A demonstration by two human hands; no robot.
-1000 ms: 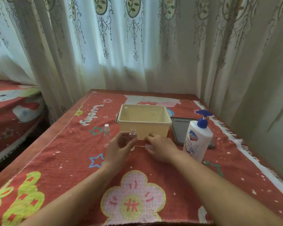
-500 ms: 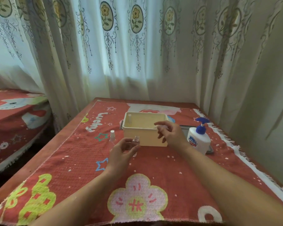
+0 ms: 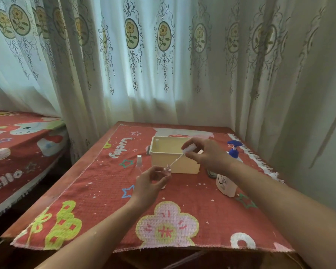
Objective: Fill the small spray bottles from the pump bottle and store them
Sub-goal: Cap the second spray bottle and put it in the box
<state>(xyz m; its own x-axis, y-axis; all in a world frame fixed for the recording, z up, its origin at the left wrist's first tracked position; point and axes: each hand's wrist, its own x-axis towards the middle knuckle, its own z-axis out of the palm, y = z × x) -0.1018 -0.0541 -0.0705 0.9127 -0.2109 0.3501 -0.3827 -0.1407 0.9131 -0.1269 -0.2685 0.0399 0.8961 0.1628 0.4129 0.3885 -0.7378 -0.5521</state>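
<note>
The left hand (image 3: 149,183) holds a small spray bottle (image 3: 167,171) just above the red tablecloth (image 3: 97,191), in front of the cream plastic box (image 3: 175,164). The fingers and thumb are curled around the lower part of the bottle. It is clear, small and round at the shoulder, with a short open neck, and it stands nearly upright in the hand. I cannot tell if there is liquid inside.

The right hand (image 3: 208,154) is higher, over the front right corner of the box, and pinches the white spray head (image 3: 188,148) between thumb and fingers. A thin clear tube (image 3: 176,160) goes from the head down and to the left, and its lower end is at the neck of the bottle. Whether the tip is inside the neck or just out of it is not clear.

A second small spray bottle (image 3: 138,164), also clear and with its white cap on, stands upright on the cloth just left of the box. The white pump bottle (image 3: 226,186) with a blue pump stands to the right of the box, partly behind the right forearm. A dark flat object (image 3: 211,174) lies between the box and the pump bottle.
</note>
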